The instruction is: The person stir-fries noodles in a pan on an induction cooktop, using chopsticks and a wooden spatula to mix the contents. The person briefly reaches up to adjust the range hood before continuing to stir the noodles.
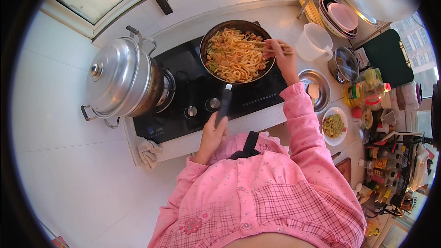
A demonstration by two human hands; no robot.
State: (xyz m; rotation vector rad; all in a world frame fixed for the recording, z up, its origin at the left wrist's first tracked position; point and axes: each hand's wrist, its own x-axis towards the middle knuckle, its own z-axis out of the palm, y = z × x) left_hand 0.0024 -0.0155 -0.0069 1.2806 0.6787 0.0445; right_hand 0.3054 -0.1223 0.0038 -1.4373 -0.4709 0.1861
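Note:
A dark frying pan [202, 49] full of noodles [227, 58] sits on the right side of a black glass gas hob [186, 75]. Bits of green vegetable and reddish pieces are mixed through the noodles. My left hand [212, 137] grips the end of the pan's black handle [225, 101], which points towards me. In my right hand [280, 57] is a pair of wooden chopsticks [256, 43], held over the pan's right side. Their tips are among the noodles. Two control knobs [191, 111] sit on the hob beside the handle.
A lidded aluminium steamer pot [117, 75] stands on the left burner. To the right are a plastic jug [313, 41], a steel bowl [320, 89], a plate of green food [333, 124], an oil bottle [365, 93] and several seasoning bottles [382, 163]. A cloth [149, 151] hangs at the counter's front edge.

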